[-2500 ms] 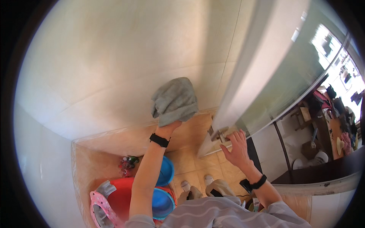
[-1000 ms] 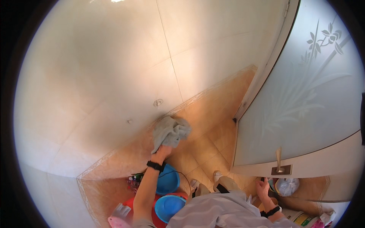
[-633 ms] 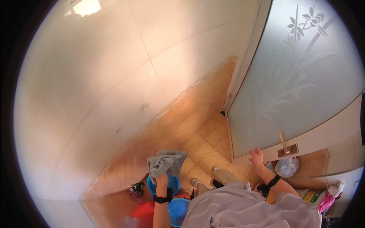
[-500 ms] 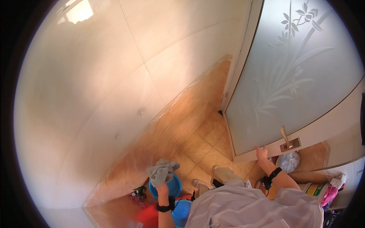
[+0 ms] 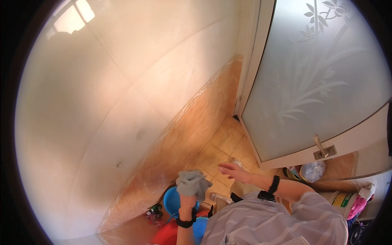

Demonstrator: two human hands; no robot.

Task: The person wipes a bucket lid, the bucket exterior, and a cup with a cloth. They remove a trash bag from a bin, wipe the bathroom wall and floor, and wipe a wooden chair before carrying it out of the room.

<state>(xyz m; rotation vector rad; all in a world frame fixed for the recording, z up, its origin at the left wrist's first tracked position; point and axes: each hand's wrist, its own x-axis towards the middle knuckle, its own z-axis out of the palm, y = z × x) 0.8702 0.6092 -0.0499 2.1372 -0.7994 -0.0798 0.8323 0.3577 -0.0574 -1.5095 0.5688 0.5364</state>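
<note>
A crumpled grey cloth (image 5: 193,184) is gripped in my left hand (image 5: 188,201), held above a blue bucket (image 5: 172,201) and covering most of the fingers. My right hand (image 5: 233,171) reaches across in front of my body toward the cloth, fingers stretched out and holding nothing. A gap remains between that hand and the cloth. To the right stands the white-framed door (image 5: 310,81) with frosted glass and an etched plant pattern. Its metal handle (image 5: 322,148) is apart from both hands.
Tiled wall (image 5: 102,122) runs along my left. Below me are the orange floor tiles (image 5: 214,153), a red basin (image 5: 165,234) and small bottles (image 5: 154,210). A clear plastic bag (image 5: 313,170) lies beneath the door, and a bin (image 5: 339,202) with pink cloth (image 5: 357,206) stands at right.
My right hand has left the door's edge and moved left toward the cloth. My left hand has shifted slightly right with the cloth. The view has moved a little.
</note>
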